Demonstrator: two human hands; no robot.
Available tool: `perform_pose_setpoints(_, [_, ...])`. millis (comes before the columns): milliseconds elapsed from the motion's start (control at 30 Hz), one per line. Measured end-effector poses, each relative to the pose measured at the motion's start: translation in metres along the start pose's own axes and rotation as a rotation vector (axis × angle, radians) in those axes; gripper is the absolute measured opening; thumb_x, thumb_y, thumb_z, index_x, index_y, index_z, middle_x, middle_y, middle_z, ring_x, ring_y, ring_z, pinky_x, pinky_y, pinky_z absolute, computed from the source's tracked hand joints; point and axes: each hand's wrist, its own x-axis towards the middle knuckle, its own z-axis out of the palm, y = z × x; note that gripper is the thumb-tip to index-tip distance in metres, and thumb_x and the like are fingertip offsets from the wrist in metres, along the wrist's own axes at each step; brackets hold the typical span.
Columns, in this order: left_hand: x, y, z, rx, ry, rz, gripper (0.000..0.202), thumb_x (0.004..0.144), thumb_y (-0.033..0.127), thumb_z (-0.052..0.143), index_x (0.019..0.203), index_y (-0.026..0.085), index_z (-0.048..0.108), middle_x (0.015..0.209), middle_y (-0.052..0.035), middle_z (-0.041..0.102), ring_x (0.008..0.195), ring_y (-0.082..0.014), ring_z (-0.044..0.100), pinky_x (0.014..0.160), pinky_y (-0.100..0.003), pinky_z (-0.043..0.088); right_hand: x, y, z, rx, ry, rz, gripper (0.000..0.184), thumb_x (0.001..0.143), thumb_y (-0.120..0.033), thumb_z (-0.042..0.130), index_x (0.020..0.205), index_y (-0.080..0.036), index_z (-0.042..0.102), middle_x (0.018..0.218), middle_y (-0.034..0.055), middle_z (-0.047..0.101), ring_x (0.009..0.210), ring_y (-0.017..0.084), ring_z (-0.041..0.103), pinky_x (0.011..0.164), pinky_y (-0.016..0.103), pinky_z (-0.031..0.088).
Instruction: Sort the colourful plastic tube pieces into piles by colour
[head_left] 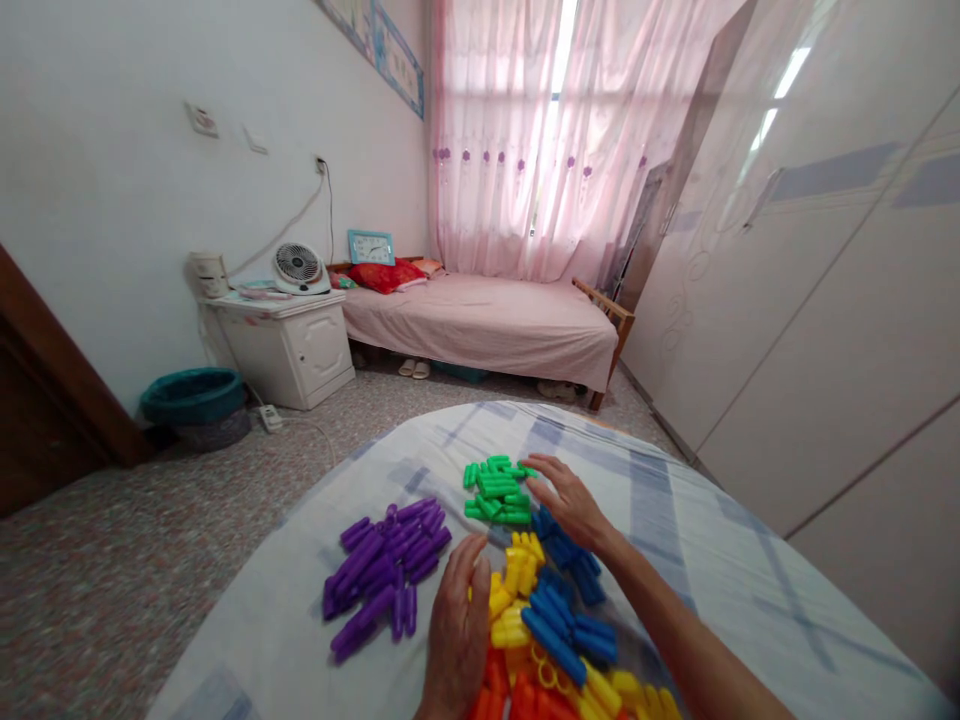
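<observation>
Here we note the right hand (568,502) nearer, fingers parted, at the right edge of the green pieces (498,487), any hold indiscernible.

On the table (300,545) before me, a left pile (390,565), a far pile (497,485) and a near pile (555,650) of pieces are lying. My left hand (459,620) is sitting between the left and near piles, my right hand (568,500) at the far pile's right edge. Behind, a bed (495,312) is standing, a nightstand (324,350) to its left, a wardrobe (795,270) right.
</observation>
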Motion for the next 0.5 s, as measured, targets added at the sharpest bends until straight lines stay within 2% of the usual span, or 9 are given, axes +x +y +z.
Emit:
perform_pose_setpoints(133, [0.002, -0.003, 0.000, 0.008, 0.059, -0.025, 0.046, 0.092, 0.043, 0.033, 0.128, 0.019, 0.049, 0.138, -0.0082, 0.046, 0.131, -0.0208, 0.037, 0.112, -0.040, 0.027, 0.060, 0.002, 0.033, -0.076, -0.075, 0.048, 0.050, 0.087, -0.053, 0.042, 0.124, -0.023, 0.056, 0.135, 0.0115, 0.047, 0.126, 0.027, 0.039, 0.102, 0.047, 0.031])
perform_pose_setpoints(233, [0.003, -0.008, 0.000, 0.004, 0.085, -0.043, 0.048, 0.092, 0.043, 0.034, 0.130, 0.018, 0.047, 0.140, -0.0098, 0.045, 0.131, -0.0214, 0.038, 0.111, -0.039, 0.030, 0.077, -0.005, 0.052, -0.101, -0.141, 0.050, 0.056, 0.082, -0.060, 0.045, 0.123, -0.023, 0.057, 0.134, 0.0128, 0.048, 0.125, 0.031, 0.039, 0.098, 0.052, 0.031])
perform_pose_setpoints(367, [0.002, -0.008, 0.001, 0.001, 0.110, -0.066, 0.052, 0.092, 0.044, 0.034, 0.137, 0.018, 0.039, 0.146, -0.0100, 0.035, 0.136, -0.0217, 0.030, 0.112, -0.039, 0.027, 0.065, -0.016, 0.052, -0.116, -0.251, -0.001, 0.053, 0.076, -0.061, 0.054, 0.112, -0.024, 0.063, 0.123, 0.0109, 0.057, 0.114, 0.031, 0.049, 0.094, 0.049, 0.034])
perform_pose_setpoints(500, [0.000, -0.007, 0.002, 0.000, 0.107, -0.068, 0.057, 0.093, 0.045, 0.034, 0.142, 0.018, 0.030, 0.151, -0.0081, 0.027, 0.139, -0.0207, 0.021, 0.115, -0.039, 0.019, 0.028, -0.028, 0.031, -0.080, -0.359, -0.069, 0.040, 0.079, -0.053, 0.054, 0.104, -0.024, 0.066, 0.104, 0.0059, 0.062, 0.093, 0.022, 0.058, 0.082, 0.034, 0.042])
